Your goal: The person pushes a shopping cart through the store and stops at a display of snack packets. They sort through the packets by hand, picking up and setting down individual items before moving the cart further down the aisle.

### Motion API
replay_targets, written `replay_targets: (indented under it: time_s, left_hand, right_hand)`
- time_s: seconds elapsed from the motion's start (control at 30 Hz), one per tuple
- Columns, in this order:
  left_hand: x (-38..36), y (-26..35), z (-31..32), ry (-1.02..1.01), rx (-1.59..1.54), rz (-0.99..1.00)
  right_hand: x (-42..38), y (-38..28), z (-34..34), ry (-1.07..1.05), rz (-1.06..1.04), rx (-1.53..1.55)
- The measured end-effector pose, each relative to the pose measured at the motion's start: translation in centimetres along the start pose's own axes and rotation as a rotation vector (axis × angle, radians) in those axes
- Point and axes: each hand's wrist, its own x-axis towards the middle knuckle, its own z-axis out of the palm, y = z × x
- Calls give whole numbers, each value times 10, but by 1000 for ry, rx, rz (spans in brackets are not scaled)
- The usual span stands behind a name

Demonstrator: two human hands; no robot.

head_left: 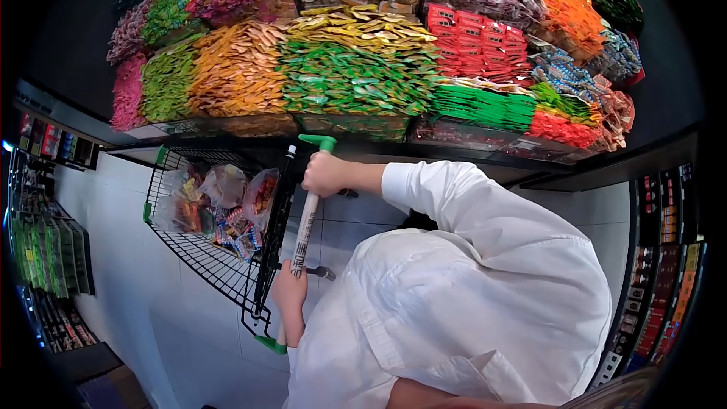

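Observation:
My right hand (324, 174) is closed around the upper part of the white handle bar (307, 220) of a shopping cart, near its green end cap. Lower on the same bar, my left hand (290, 295) is closed too, close to the printed dark characters. The black wire basket (201, 261) of the cart extends to the left of the bar. Inside it lie clear plastic bags (224, 185) with colourful packets and a pile of small blue, red and white packets (238, 233).
Tiered bins of packaged snacks, with green-and-yellow packets (356, 79) and red packets (477, 44), run along the top, close to the cart. Shelves of goods stand at the far left (49, 254) and right (657, 288). The floor (204, 318) is pale tile.

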Motion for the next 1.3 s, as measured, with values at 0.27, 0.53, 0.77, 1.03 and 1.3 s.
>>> replay_targets:
  time_s: [0.27,0.53,0.77,1.03,1.3]
  left_hand:
    - [-8,8,4,65,116,-82]
    - [-26,33,-4,68,57,-80]
    - [-8,28,-14,64,-2,-33]
    - [54,-26,-26,-34,-266,31]
    - [108,-85,-83,-79,-337,26]
  right_hand:
    - [-13,-2,-2,90,-44,41]
    - [-29,8,-13,-12,-79,153]
    - [-5,20,-9,-50,-72,109]
    - [61,31,-8,-62,-61,67]
    - [153,20,-5,-14,-26,60]
